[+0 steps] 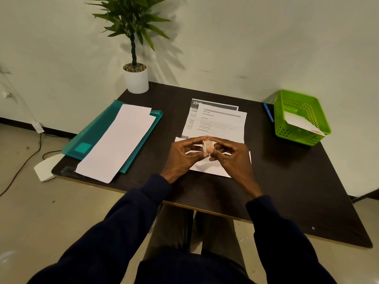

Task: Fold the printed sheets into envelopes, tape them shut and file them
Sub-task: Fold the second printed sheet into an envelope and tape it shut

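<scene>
While a long sheet lies on the folder well left of the tape, the left hand and right hand both pinch that tape, each grip closed on it. Just beneath the tape a sheet rests on the surface, its long axis apparently left-right, equally near both hands. Well right of the tape, the basket holds one envelope.
</scene>
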